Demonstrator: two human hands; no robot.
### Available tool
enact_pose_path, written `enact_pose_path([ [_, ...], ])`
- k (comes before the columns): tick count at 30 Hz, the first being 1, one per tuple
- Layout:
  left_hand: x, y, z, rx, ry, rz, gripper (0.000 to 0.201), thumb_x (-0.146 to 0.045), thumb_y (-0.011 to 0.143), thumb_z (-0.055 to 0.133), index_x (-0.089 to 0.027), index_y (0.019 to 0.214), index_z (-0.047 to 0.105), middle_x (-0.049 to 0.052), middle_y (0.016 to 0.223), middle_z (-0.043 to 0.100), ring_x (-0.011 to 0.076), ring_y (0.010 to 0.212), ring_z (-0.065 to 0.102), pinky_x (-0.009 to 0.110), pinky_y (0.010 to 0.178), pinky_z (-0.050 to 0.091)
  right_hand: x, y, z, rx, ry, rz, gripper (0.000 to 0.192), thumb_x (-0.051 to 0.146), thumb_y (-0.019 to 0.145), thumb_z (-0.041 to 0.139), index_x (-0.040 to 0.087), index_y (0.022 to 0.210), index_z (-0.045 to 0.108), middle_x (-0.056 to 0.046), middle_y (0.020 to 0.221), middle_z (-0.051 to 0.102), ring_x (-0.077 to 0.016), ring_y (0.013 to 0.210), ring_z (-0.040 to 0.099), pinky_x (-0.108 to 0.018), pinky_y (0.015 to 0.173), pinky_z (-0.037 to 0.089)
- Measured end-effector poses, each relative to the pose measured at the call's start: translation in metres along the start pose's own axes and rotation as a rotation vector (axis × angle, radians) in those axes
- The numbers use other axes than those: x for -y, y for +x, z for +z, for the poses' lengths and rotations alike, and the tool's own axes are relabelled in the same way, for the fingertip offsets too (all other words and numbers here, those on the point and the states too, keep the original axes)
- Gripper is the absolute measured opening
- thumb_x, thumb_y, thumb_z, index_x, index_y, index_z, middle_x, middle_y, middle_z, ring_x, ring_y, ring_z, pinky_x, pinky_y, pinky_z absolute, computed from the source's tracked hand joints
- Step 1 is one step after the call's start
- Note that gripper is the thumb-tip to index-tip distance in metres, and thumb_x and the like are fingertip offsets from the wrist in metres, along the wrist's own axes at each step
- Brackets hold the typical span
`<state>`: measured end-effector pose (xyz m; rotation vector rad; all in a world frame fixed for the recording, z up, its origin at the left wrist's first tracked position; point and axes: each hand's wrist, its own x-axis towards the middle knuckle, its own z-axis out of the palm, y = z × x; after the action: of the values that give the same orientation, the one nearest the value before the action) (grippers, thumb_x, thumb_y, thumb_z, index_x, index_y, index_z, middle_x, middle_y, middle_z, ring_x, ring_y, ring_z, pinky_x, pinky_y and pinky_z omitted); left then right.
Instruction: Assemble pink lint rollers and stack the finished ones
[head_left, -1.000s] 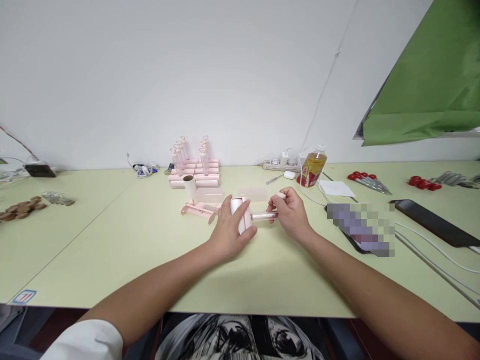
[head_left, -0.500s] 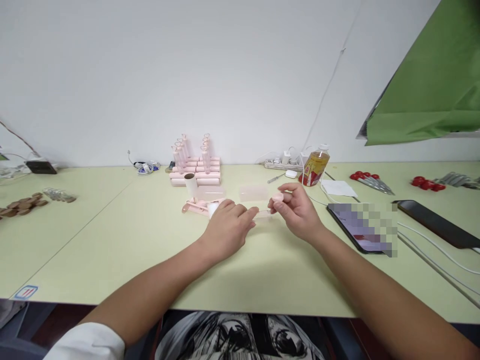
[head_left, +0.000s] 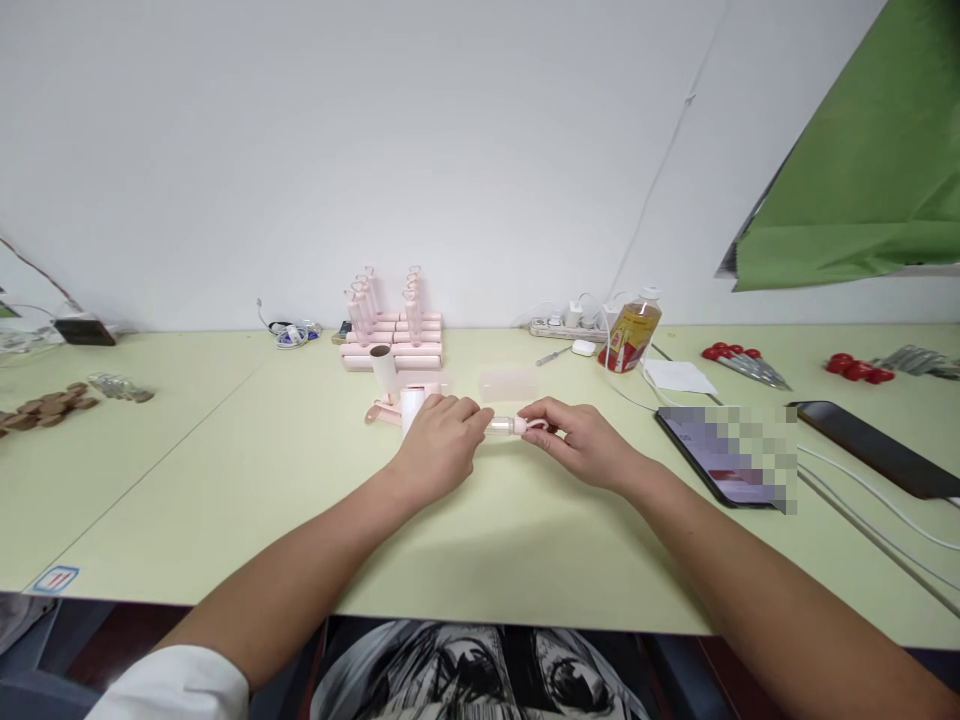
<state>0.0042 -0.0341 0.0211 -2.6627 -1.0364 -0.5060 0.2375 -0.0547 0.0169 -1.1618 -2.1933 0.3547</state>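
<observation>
In front of me, a clear tube (head_left: 499, 427) lies level between my two hands. My left hand (head_left: 442, 450) is closed around its left part, hiding that end. A pink looped cap (head_left: 520, 426) sits at the tube's right end, and my right hand (head_left: 574, 440) pinches its loop. Just left of my left hand stands a white roll (head_left: 411, 406); whether the hand touches it I cannot tell. Beside it are a pink plastic part (head_left: 381, 412) lying on the table and an upright brown-cored roll (head_left: 382, 370).
Behind my hands lie pink cylinders (head_left: 390, 362) and several upright clear tubes with looped tops (head_left: 412, 315). A translucent pink cover (head_left: 508, 385) lies nearby. On the right are a drink bottle (head_left: 631, 332), a phone (head_left: 712, 460) and white cables (head_left: 862, 490).
My right hand has brought the pink cap down and left to the tube's end, its loop now showing. My left hand has shifted slightly left, and the white roll beside it looks more upright.
</observation>
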Motion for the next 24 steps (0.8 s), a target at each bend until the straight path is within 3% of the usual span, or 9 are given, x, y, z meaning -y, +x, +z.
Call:
enact_pose_path([
  [6,-0.001,-0.001,0.003,0.019,-0.009,0.026,0.023,-0.012,0.090,0.048,-0.019,0.108,0.061,0.006,0.091,0.065,0.0198,0.081,0.058,0.035,0.071,0.035,0.003,0.002,-0.002,0.071,0.008,-0.003,0.023,0.037,0.094,0.049,0.023,0.103,0.065,-0.003,0.088,0.072,-0.0149,0.068,0.062,-0.026,0.062,0.045],
  [10,-0.001,-0.001,0.004,0.005,0.008,0.037,0.021,-0.013,0.091,0.049,-0.018,0.106,0.061,0.006,0.090,0.065,0.0201,0.081,0.058,0.034,0.070,0.033,0.002,0.004,0.000,0.053,0.012,0.031,0.024,0.038,0.093,0.051,0.023,0.103,0.067,-0.002,0.079,0.070,-0.0148,0.063,0.059,-0.026,0.058,0.042],
  [17,0.000,0.001,0.007,0.058,-0.016,0.069,0.018,-0.032,0.093,0.054,-0.018,0.102,0.062,0.004,0.084,0.064,0.0188,0.074,0.058,0.033,0.070,0.033,-0.001,0.005,0.005,0.137,0.006,0.092,0.020,0.032,0.092,0.051,0.021,0.091,0.068,0.000,0.070,0.068,-0.0132,0.058,0.057,-0.024,0.057,0.039],
  [24,0.001,0.000,0.011,-0.020,0.011,0.100,0.017,-0.024,0.095,0.047,-0.016,0.100,0.061,0.005,0.087,0.064,0.0190,0.075,0.058,0.033,0.070,0.036,-0.001,0.004,0.014,0.094,0.068,0.092,0.018,0.029,0.090,0.050,0.019,0.087,0.065,0.000,0.068,0.067,-0.0124,0.056,0.058,-0.024,0.057,0.041],
])
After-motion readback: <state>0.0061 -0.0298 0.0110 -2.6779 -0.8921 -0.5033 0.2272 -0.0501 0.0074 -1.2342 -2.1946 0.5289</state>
